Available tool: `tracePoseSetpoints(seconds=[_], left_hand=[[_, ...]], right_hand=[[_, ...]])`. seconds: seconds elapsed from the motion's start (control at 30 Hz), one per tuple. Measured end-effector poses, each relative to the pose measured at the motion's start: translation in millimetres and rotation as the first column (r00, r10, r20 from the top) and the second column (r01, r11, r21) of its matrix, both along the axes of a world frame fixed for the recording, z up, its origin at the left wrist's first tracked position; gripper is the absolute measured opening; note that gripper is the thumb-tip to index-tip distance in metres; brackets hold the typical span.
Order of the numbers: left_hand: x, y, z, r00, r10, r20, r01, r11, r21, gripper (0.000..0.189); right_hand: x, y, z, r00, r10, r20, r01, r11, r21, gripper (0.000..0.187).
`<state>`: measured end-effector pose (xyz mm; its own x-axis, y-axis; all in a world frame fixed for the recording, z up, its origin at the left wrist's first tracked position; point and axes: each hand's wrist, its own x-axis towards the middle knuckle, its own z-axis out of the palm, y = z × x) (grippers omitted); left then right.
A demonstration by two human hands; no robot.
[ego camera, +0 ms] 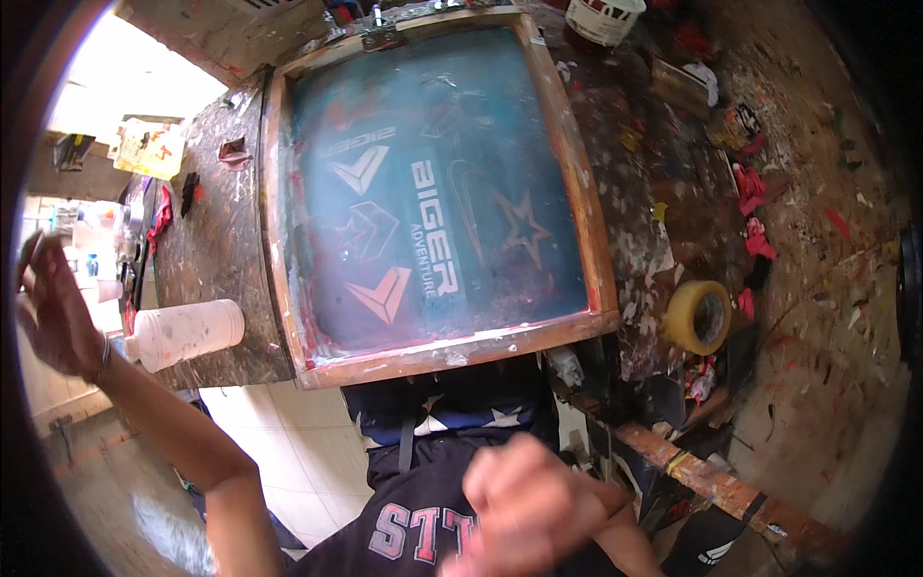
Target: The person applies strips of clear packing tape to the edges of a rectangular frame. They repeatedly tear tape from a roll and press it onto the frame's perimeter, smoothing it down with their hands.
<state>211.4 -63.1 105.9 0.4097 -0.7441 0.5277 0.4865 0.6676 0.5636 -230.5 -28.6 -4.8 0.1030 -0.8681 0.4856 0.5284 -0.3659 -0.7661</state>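
Observation:
A silk-screen printing frame lies before me, its wooden frame (461,353) stained and its blue-green mesh (497,94) bearing stencilled lettering, stars and arrow shapes. My left hand (58,310) is raised at the far left, beyond the table edge, with nothing in it. Nearest to that hand, a stained white plastic bottle (191,330) lies on its side. In front of my chest is my right hand (530,501), blurred and with curled fingers. Whether it holds something small is not visible. It is apart from the screen.
A roll of yellowish adhesive tape (698,317) rests on the paint-spattered table (634,238) at right. A white tub (604,20) stands at the back. Hinge clamps (381,36) grip the frame's far rail. A paint-marked wooden bar (710,479) lies low on the right.

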Motion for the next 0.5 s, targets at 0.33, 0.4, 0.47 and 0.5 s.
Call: tracePoseSetpoints(seconds=[0.33,0.4,0.47,0.5], left_hand=[[-30.9,-203.3,-172.1,0.528,-0.319,0.787,-0.386,0.735,0.557,0.023],[-57.1,-223.8,-207.4,0.444,-0.349,0.825,-0.49,0.677,0.549,0.019],[-72.8,-234.6,-236.7,0.437,-0.346,0.83,-0.462,0.705,0.538,0.016],[-77.9,-238.0,-248.8,0.422,-0.338,0.841,-0.469,0.713,0.522,0.015]], right_hand=[[32.8,54.3,-150.5,0.618,0.559,0.553,-0.772,0.299,0.56,0.111],[38.0,60.9,-158.8,0.605,0.598,0.526,-0.776,0.293,0.559,0.117],[43.6,61.3,-161.5,0.598,0.579,0.554,-0.784,0.283,0.552,0.122],[45.6,60.7,-161.7,0.605,0.574,0.551,-0.777,0.277,0.565,0.123]])
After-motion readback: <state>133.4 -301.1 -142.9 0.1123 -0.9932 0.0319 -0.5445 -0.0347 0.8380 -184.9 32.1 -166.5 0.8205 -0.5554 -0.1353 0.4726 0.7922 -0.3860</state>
